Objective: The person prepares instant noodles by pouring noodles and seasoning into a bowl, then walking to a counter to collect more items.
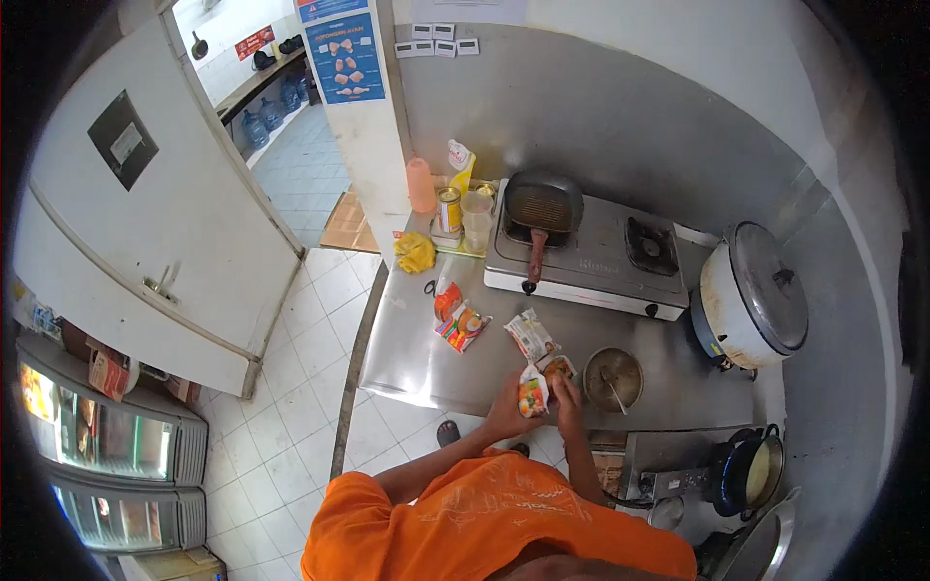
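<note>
My left hand (506, 408) grips a printed instant noodle packet (533, 393) above the front of the steel counter. My right hand (569, 404) is close beside it, its fingers closed at another printed packet part (558, 365). Whether the two parts belong to one packet cannot be told. Just beyond my hands a pale packet (531, 335) lies with its back side up. Right of my right hand stands a round metal pot (614, 367) with a spoon (617, 392) leaning in it. A colourful noodle packet (463, 327) lies farther left, against a red-orange packet (447, 301).
A two-burner gas stove (588, 254) bears a square grill pan (543, 207), its handle towards me. A large lidded pot (748, 298) stands at right. Scissors (430, 287), a yellow cloth (415, 253) and a can (450, 209) are at left. A dark pot (734, 472) sits lower right.
</note>
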`<act>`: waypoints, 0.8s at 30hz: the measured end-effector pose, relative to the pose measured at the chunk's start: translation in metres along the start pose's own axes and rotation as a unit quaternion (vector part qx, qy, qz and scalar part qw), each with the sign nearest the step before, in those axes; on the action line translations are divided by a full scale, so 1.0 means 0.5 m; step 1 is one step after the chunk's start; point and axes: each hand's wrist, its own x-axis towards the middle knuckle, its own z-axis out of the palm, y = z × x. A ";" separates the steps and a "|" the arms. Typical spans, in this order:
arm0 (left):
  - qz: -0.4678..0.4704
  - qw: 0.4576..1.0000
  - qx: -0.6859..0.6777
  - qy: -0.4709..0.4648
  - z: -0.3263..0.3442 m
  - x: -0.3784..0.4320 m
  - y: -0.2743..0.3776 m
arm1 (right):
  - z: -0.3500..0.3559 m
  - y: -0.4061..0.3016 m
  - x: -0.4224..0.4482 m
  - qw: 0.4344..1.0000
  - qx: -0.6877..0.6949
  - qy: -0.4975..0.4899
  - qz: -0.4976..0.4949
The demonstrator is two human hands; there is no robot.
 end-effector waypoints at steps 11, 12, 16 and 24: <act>-0.108 0.949 -0.244 -0.169 -0.043 -0.001 0.008 | -0.001 -0.066 -0.013 0.987 -0.087 -0.137 0.011; -0.122 0.948 -0.249 -0.156 -0.039 -0.006 -0.002 | 0.003 -0.066 -0.011 0.984 -0.129 -0.120 -0.007; -0.108 0.951 -0.246 -0.150 -0.033 -0.009 -0.054 | 0.060 -0.088 -0.013 0.966 -0.244 -0.044 -0.072; -0.160 0.934 -0.289 -0.135 -0.051 -0.001 -0.016 | 0.027 -0.031 0.006 0.990 -0.119 -0.080 -0.015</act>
